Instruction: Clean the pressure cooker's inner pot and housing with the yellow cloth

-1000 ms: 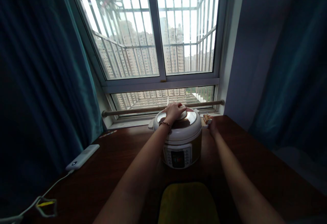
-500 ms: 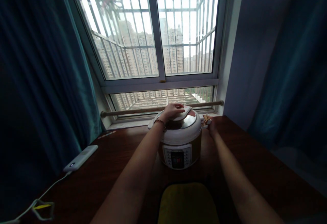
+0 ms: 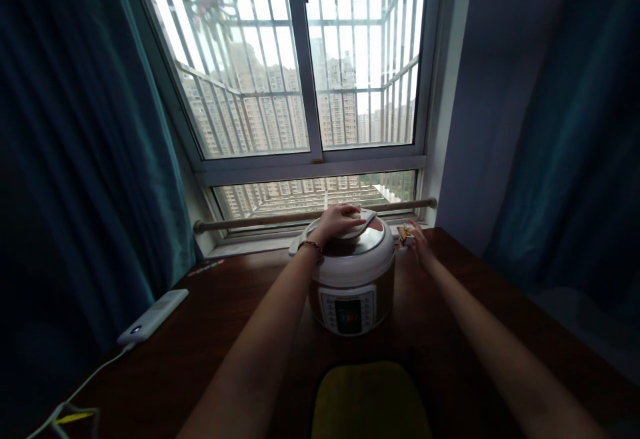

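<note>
A round white-and-brown electric pressure cooker [image 3: 383,289] stands on the table, its lid on and its front panel facing me. My left hand [image 3: 340,220] lies over the white handle on top of the lid [image 3: 369,216], fingers curled round it. At the cooker's right side, my right hand [image 3: 419,242] has its fingers against a small brown-and-white piece [image 3: 405,235] and seems to pinch it. Whether that piece is part of the cooker I cannot tell.
Dark wooden table [image 3: 240,299]; a yellow-green chair back or pad [image 3: 370,399] at its near edge. To the left lie a white power bank [image 3: 155,315] with a cable and a yellow item [image 3: 75,417]. Behind the cooker run a rail [image 3: 260,223] and a barred window; blue curtains [image 3: 100,159] hang at both sides.
My right forearm has swung outward to the right, and the right fingers look straighter at the small piece. My left hand stays on the lid handle. The view has shifted slightly.
</note>
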A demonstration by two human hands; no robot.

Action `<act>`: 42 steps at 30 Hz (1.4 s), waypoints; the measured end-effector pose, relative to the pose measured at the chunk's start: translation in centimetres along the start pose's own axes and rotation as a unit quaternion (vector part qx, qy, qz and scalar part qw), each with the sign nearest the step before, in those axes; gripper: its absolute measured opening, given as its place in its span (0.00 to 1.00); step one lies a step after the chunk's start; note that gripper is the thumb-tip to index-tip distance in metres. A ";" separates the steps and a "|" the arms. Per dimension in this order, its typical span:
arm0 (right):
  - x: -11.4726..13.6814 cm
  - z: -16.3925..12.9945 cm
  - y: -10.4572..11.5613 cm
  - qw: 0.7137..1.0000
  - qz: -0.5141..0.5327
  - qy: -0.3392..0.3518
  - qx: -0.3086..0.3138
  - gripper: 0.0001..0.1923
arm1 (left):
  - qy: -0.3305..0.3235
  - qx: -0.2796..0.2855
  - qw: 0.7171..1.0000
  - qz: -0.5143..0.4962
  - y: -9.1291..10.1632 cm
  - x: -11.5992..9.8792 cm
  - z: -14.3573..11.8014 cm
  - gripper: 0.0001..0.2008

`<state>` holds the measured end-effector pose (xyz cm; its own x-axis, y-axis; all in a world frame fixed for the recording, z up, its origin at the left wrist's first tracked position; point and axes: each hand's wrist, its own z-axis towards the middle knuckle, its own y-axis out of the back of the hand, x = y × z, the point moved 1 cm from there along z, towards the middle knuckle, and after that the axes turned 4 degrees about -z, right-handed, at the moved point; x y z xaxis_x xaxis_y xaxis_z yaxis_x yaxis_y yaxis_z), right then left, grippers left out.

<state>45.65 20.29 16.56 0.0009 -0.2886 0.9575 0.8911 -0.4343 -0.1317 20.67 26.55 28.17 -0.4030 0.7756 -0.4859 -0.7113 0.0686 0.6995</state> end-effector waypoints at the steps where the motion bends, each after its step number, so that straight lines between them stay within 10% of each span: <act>1: 0.9 0.2 0.7 1.000 -0.022 0.006 0.011 0.14 | 0.001 0.000 1.000 0.010 0.0 -0.1 -0.1 0.23; 10: 7.7 1.3 -0.3 0.921 -0.221 0.006 0.322 0.16 | -0.002 -0.010 0.999 0.047 -0.2 0.1 0.0 0.22; 25: 11.6 3.7 -2.9 0.916 -0.285 0.045 0.279 0.08 | 0.071 -0.040 0.995 -0.052 0.8 0.3 1.2 0.18; 35: 22.8 8.1 -10.1 0.893 -0.257 0.151 0.337 0.12 | 0.115 -0.202 0.950 -0.208 8.6 0.2 0.3 0.22; 42: 25.7 -3.0 -17.2 0.932 0.027 0.291 0.215 0.31 | 0.072 -0.438 0.837 -0.320 17.0 -2.7 -5.7 0.16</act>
<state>28.96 17.78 42.62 -0.0836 -0.7679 0.6351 0.9965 -0.0599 0.0587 6.36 22.09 38.42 0.2018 0.6677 -0.7166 -0.9316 -0.0950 -0.3509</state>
